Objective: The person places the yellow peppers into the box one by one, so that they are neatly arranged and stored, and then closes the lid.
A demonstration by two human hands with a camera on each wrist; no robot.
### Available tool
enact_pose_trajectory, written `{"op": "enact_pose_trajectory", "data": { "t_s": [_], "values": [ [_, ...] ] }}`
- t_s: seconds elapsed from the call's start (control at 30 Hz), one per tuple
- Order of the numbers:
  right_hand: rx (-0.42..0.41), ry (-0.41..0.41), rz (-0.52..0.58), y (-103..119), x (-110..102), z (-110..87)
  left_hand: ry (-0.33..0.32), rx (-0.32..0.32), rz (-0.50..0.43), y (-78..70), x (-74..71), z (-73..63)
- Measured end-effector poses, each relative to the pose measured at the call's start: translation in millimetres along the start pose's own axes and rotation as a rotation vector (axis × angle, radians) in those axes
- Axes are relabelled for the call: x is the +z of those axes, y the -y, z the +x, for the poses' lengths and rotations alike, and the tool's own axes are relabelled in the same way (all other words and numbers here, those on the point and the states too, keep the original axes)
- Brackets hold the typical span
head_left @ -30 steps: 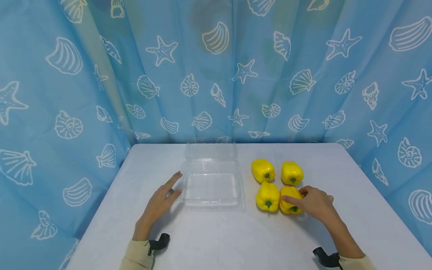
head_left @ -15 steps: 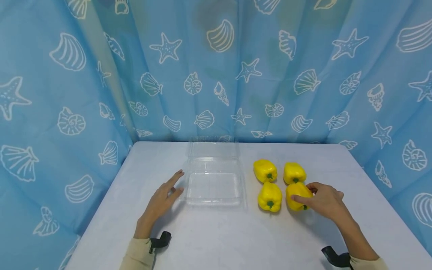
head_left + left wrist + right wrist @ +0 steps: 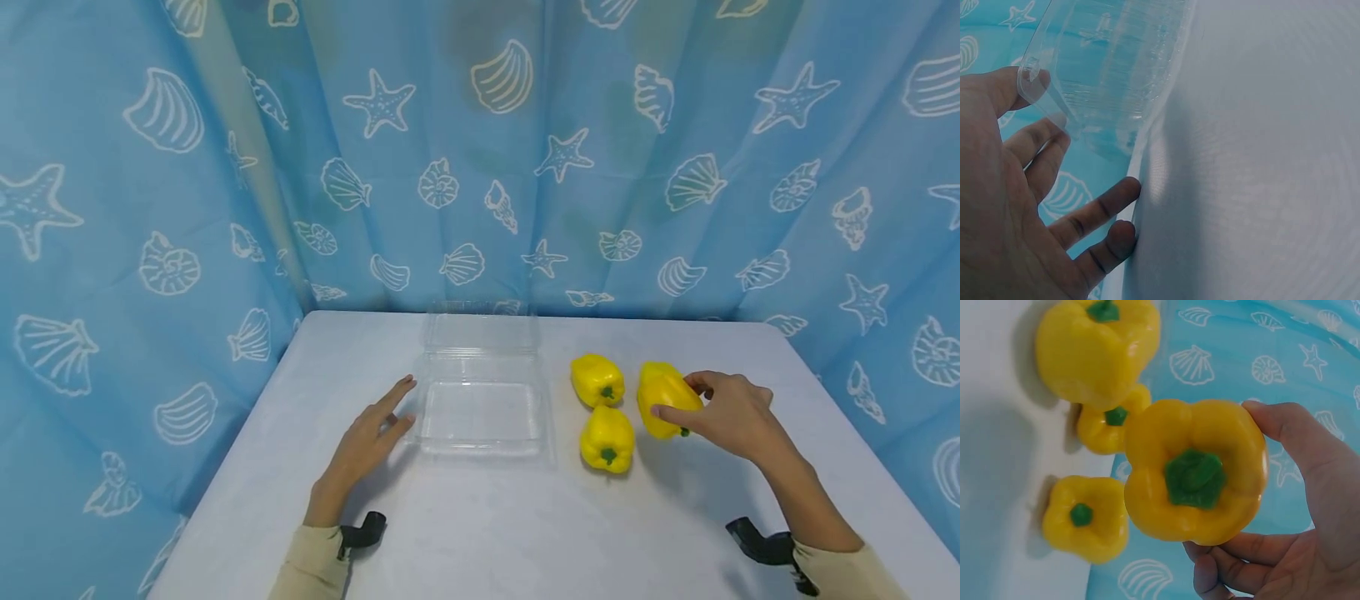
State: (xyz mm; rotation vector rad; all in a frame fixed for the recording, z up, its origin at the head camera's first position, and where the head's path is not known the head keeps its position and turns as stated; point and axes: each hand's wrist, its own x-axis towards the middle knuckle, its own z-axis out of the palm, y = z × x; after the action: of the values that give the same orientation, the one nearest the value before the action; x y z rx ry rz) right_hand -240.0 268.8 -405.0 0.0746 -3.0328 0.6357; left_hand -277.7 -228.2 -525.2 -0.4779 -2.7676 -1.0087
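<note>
My right hand [image 3: 738, 417] grips a yellow bell pepper [image 3: 1241, 469] with a green stem, thumb on one side and fingers on the other. In the head view this pepper hangs over the back right pepper [image 3: 658, 371] and hides most of it. Two more yellow bell peppers stand to its left, a back one [image 3: 597, 380] and a front one [image 3: 607, 440]. My left hand [image 3: 363, 446] is at the left side of a clear plastic clamshell box [image 3: 480, 446], fingers spread. In the left wrist view, the thumb and a fingertip overlap the box's rim corner [image 3: 1038, 94].
The clamshell's raised lid [image 3: 482, 333] stands at the back, near the table's far edge. A white cloth covers the table [image 3: 510, 533]. Blue curtains [image 3: 480, 167] with shell prints surround it at the back and sides. A black strap mount [image 3: 761, 546] sits at the right wrist.
My right hand has lifted the front right bell pepper off its spot and moved it back and slightly right, over the pepper behind. The left hand stays beside the box.
</note>
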Motion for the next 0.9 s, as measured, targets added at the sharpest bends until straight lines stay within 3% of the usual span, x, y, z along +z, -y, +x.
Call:
{"op": "enact_pose_trajectory", "data": {
  "t_s": [0.57,0.9],
  "values": [
    [-0.119,0.031,0.042,43,3,31.3,-0.004,-0.038,-0.010,-1.1,-3.8,-2.0],
    [-0.163,0.077,0.052,63,14,42.7,-0.010,-0.024,-0.016,-1.6,-2.8,-4.6]
  ]
}}
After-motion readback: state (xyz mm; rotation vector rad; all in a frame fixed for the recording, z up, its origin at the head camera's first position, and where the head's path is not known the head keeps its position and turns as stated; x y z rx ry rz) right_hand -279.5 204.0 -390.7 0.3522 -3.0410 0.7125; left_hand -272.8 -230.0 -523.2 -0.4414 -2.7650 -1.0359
